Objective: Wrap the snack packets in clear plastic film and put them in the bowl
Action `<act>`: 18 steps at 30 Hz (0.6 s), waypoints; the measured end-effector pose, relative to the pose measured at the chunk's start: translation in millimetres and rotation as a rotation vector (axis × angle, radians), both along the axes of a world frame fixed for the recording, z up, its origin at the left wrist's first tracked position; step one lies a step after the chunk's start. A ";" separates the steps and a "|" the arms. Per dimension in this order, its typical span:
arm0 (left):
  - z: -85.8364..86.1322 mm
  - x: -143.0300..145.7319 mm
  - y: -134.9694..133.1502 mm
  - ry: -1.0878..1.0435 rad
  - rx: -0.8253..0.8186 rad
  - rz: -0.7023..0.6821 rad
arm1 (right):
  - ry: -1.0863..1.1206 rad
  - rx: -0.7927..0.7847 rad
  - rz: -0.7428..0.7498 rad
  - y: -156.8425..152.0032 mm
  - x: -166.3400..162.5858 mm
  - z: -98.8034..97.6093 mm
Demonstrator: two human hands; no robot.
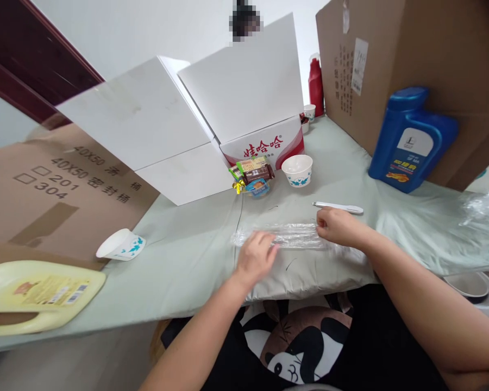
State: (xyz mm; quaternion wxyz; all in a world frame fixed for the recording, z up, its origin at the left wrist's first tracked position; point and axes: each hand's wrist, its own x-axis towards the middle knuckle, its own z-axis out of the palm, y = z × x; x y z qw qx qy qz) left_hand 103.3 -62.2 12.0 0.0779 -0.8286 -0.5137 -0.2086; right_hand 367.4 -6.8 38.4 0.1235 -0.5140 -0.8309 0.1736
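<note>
A strip of crumpled clear plastic film [295, 237] lies flattened across the cloth-covered table in front of me. My left hand [256, 258] rests on its left part, palm down, fingers stretched out and a little blurred. At the other end, my right hand [337, 225] is closed, its fingertips pinching the film. Just beyond the right hand lies a slim white utility knife or similar tool [344, 208]. Several wrapped snacks [255, 176] are piled behind the film, beside a paper cup [297, 170] with blue leaf print that stands upright.
White cartons [244, 81] stand behind the snacks. A blue jug [411, 141] and a big cardboard box [362, 65] are at right, with more crumpled plastic [483, 207]. On the left are a tipped paper cup [121, 245], a yellow jug [44, 296] and another cardboard box [65, 190].
</note>
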 end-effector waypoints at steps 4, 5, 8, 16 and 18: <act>-17.1 35.3 -26.6 -0.015 -0.121 -0.080 | 0.380 -0.303 0.211 -17.6 2.0 13.6; -20.7 40.6 -31.4 -0.024 -0.119 -0.066 | 0.462 -0.415 0.309 -22.8 2.2 17.1; -25.4 49.7 -42.2 -0.074 -0.132 -0.135 | 0.617 -0.749 0.612 -33.3 2.8 24.5; -7.8 52.6 -57.7 -0.233 -0.183 -0.399 | 0.639 -0.525 0.442 -9.7 7.5 10.8; -3.0 49.8 -53.5 -0.361 -0.284 -0.371 | 0.468 -0.530 0.452 -5.2 5.4 5.1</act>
